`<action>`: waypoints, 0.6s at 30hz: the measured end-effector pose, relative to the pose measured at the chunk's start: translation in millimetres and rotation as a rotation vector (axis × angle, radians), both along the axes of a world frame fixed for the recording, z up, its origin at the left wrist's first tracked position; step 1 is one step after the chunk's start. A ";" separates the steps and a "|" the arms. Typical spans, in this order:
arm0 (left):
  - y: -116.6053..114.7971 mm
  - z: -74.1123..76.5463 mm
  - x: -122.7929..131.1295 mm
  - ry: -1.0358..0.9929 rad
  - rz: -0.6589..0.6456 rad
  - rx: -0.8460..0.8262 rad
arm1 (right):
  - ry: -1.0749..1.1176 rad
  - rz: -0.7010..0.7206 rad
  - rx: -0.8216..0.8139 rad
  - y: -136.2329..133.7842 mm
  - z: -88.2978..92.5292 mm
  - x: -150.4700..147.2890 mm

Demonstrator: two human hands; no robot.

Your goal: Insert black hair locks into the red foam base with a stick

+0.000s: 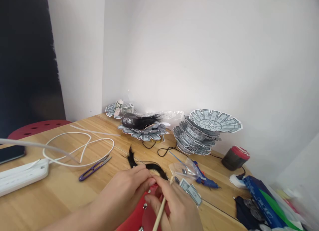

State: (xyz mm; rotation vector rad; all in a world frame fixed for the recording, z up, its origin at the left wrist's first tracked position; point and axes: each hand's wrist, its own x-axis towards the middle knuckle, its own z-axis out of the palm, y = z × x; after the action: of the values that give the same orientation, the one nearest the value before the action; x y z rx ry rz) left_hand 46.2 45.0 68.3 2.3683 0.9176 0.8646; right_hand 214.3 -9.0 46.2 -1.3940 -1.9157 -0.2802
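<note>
My left hand (136, 181) pinches a red silver-studded piece (133, 221) up top, likely for steadiness; my right hand (163, 192) pinches alongside, slim pale wooden-looking stick (159, 213) clasped too, presumably kept handy.

White lettering on the blue packet (263, 199) is too blurred to read

Bright, diffuse light, soft shading across white wall (211, 51), lower right corner blurred, edges stretched
</note>
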 end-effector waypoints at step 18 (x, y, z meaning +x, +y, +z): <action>2.3 23.8 -14.1 -0.147 -0.115 -0.291 | 0.084 0.127 -0.143 -3.4 20.1 6.3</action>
State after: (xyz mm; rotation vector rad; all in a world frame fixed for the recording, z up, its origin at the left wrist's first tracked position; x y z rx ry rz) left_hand 32.1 47.2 92.1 2.0577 0.7813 0.7898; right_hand 220.6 -12.4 66.3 -1.3455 -1.9764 -0.0241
